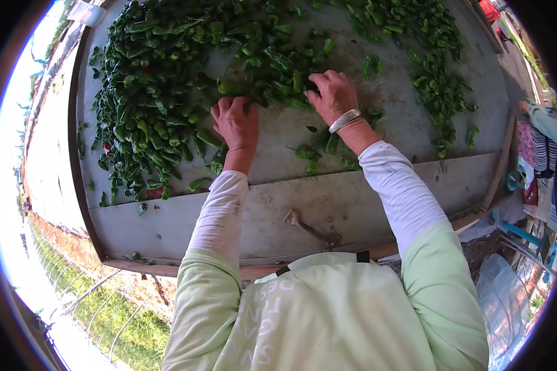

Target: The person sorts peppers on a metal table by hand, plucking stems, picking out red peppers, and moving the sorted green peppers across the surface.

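Note:
Green peppers lie heaped on a grey metal-topped table, the main pile (148, 93) at the left and back. My left hand (235, 127) is at the pile's near right edge, its fingers curled down against a green pepper (232, 88). A little further right, my right hand (335, 99), with a silver bracelet at the wrist, has bent fingers at the end of a row of peppers (278, 83). Whatever lies between its thumb and fingers is hidden. Several loose peppers (309, 151) rest just below, between my forearms.
Another strip of peppers (436, 93) runs along the right side. Nearer me, a brown strap-like piece (312, 229) lies on the metal sheet (266, 213). A wooden rim (501, 161) edges the table. At the far right a person's sleeve (544, 120) shows beside bags and blue tubing.

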A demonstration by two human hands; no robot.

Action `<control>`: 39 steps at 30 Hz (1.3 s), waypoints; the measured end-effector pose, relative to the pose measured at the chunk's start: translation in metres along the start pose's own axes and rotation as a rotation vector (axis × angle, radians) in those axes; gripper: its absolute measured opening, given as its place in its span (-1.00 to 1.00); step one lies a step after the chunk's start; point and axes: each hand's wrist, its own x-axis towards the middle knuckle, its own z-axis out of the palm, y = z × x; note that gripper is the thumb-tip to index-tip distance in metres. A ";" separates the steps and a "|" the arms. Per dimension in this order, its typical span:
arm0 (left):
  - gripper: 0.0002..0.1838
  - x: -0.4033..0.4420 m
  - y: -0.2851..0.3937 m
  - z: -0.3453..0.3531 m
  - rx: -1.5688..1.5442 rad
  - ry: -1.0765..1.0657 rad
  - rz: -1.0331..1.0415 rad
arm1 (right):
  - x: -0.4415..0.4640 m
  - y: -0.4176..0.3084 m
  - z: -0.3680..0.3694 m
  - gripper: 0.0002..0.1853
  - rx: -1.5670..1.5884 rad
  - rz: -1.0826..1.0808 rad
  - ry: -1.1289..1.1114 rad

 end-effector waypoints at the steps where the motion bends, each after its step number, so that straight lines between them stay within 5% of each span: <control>1: -0.82 0.000 -0.001 0.001 -0.009 0.000 0.003 | 0.001 -0.006 0.004 -0.84 -0.063 -0.022 -0.028; 8: -0.87 -0.007 -0.003 -0.001 -0.028 -0.017 -0.018 | -0.038 0.036 -0.031 -0.94 0.038 -0.178 -0.279; 11: -0.88 -0.008 -0.014 0.001 -0.151 0.015 0.060 | -0.049 0.072 -0.051 -0.94 -0.026 -0.104 -0.248; 13: -0.88 -0.005 -0.024 0.000 -0.349 -0.001 0.109 | -0.048 0.081 -0.060 -0.92 0.187 0.270 -0.242; 15: -0.87 -0.004 -0.023 -0.005 -0.380 -0.018 0.080 | -0.039 0.074 -0.059 -0.92 0.289 0.313 -0.214; 19: -0.85 -0.002 -0.021 -0.002 -0.408 -0.040 0.005 | -0.018 0.035 -0.032 -0.93 0.309 0.125 -0.109; 22: -0.81 -0.001 -0.003 0.002 -0.257 0.018 -0.108 | -0.002 0.017 -0.005 -0.89 -0.017 -0.156 0.066; 24: -0.81 -0.004 0.012 0.001 -0.158 0.013 -0.117 | 0.002 0.012 0.004 -0.75 -0.174 -0.116 -0.096; 31: -0.81 -0.014 0.016 0.010 -0.160 -0.080 0.122 | -0.018 0.035 -0.006 -0.88 -0.159 -0.182 -0.329; 34: -0.88 -0.028 0.015 -0.004 -0.319 -0.223 0.284 | -0.042 0.057 -0.031 -0.85 0.000 -0.111 -0.354; 35: -0.88 -0.035 0.012 -0.006 -0.321 -0.227 0.281 | -0.046 0.060 -0.043 -0.86 0.167 0.110 -0.406; 36: -0.89 -0.044 0.008 -0.006 -0.655 -0.355 0.045 | -0.050 0.060 -0.053 -0.87 0.334 0.333 -0.451; 37: -0.89 -0.053 0.004 -0.007 -0.981 -0.476 -0.204 | -0.055 0.060 -0.059 -0.87 0.332 0.335 -0.454; 39: -0.85 -0.064 0.016 -0.031 -1.136 -0.595 -0.361 | -0.064 0.051 -0.071 -0.89 0.939 0.742 -0.374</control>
